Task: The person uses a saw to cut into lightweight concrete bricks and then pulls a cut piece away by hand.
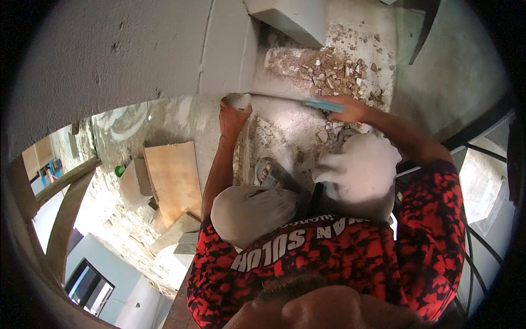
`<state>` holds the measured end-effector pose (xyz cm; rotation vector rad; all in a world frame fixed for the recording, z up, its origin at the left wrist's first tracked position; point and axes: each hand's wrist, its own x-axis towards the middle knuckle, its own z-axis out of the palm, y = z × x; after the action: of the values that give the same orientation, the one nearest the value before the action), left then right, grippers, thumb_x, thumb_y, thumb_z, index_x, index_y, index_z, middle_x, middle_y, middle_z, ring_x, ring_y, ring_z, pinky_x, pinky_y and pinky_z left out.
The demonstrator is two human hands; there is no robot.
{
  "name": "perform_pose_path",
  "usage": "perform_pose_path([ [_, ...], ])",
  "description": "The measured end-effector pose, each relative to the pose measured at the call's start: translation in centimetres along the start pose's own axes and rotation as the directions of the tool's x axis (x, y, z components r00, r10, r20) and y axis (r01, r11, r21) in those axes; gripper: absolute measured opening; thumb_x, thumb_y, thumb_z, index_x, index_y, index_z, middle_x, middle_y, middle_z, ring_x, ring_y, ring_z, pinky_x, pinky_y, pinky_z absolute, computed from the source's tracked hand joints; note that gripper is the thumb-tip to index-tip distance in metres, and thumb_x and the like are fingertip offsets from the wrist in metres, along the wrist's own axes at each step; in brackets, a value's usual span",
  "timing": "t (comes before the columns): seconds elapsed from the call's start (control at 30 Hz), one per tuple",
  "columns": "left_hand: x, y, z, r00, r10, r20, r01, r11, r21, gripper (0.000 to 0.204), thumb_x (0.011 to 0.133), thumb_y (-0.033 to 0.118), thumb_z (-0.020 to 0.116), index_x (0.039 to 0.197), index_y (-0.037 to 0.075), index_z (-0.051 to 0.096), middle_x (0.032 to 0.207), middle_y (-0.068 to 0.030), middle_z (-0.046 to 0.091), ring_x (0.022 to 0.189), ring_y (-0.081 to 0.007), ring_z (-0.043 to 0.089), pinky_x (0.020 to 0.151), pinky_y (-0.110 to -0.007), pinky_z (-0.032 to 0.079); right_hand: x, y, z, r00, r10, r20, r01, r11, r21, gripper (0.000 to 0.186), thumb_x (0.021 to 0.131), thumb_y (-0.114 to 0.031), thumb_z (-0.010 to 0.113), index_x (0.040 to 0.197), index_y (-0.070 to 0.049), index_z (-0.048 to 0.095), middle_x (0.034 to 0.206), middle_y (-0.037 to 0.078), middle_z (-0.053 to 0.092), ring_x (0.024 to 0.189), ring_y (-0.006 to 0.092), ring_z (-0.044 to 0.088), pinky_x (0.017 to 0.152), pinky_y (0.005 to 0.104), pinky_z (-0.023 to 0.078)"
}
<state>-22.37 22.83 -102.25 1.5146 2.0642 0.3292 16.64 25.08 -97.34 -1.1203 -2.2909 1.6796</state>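
In my right hand (353, 109) is the teal handle of a hand saw (324, 105), gripped with the fingers wrapped round it. Its long thin blade points left, and the tip reaches the corner of the grey wall (227, 66). My left hand (234, 118) is closed around a pale whitish block piece (239, 101) at the wall's lower end, right beside the blade tip. Whether that piece is loose or still joined to the wall is hard to tell. Pale dust covers both knees of my trousers, below and between the hands.
Broken rubble (339, 74) and brown debris lie on the floor beyond the saw. A pale block (290, 19) juts out at the top. A wooden board (174, 175) leans at the left, near a small green object (119, 171). Dark bars (482, 118) stand at the right.
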Motion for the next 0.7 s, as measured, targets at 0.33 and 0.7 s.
perform_pose_path([
  [0.33,0.5,-1.4,0.7,1.0,0.006,-0.027,-0.004,0.995,0.103,0.089,0.069,0.041,0.072,0.123,-0.017,0.033,0.116,-0.035,0.05,0.107,-0.0451,0.054,0.09,-0.048,0.047,4.5,-1.9,1.9,0.997,0.063,0.042,-0.061,0.997,-0.047,0.068,0.076,-0.005,0.058,0.14,-0.022,0.043,0.131,0.015,0.054,0.113,0.0315,0.057,0.096,0.0398,0.047],
  [0.7,0.2,-0.9,0.8,1.0,-0.008,0.013,0.006,0.988,0.152,0.085,0.069,0.042,0.072,0.119,-0.016,0.035,0.112,-0.0341,0.052,0.102,-0.0448,0.057,0.086,-0.047,0.049,3.9,-3.2,1.8,0.962,-0.168,-0.213,0.145,0.982,-0.12,0.047,0.074,-0.015,0.063,0.121,-0.018,0.06,0.109,0.01,0.065,0.078,0.0266,0.067,0.069,0.0382,0.055],
])
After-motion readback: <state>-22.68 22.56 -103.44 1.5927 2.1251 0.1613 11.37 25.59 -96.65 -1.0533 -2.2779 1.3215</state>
